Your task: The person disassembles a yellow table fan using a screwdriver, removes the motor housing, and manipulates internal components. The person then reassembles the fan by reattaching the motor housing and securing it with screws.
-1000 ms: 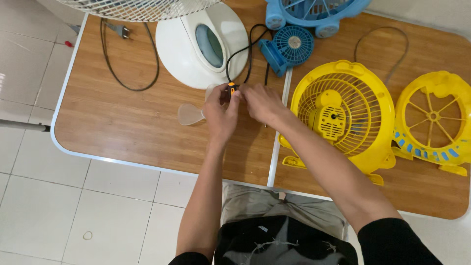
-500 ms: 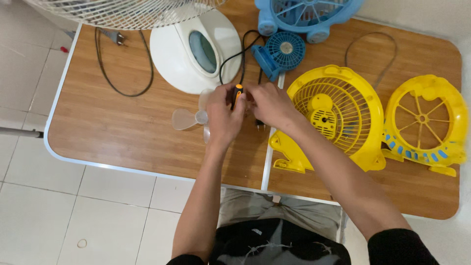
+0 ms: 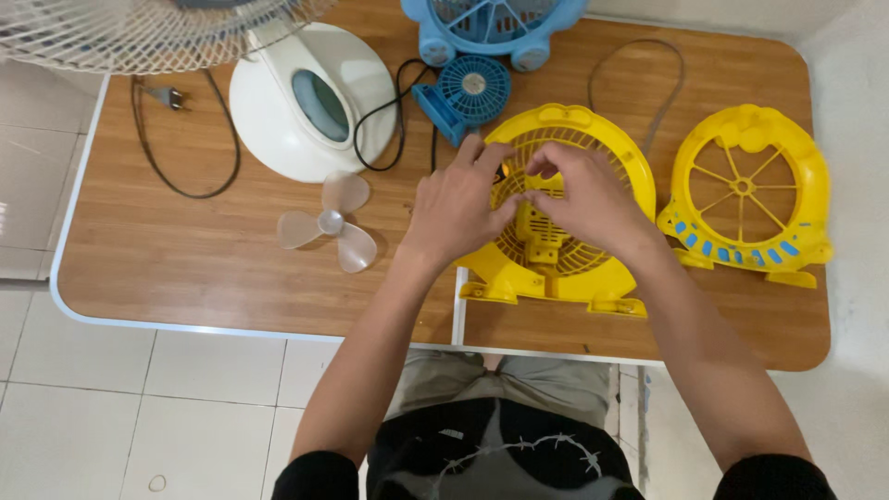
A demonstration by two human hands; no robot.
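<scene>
On the worktop (image 3: 167, 250) I see a clear propeller blade (image 3: 331, 225) lying loose, then my left hand (image 3: 460, 206) and right hand (image 3: 582, 196), fingertips together, pinching over the yellow fan housing (image 3: 556, 268); a yellow front grille (image 3: 745, 194) lies rightmost.

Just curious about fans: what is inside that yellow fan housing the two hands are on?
Inside the yellow fan housing, a yellow motor block sits against the rear grille. The left hand and right hand cover its upper part, so whatever the fingers pinch there cannot be made out.
</scene>
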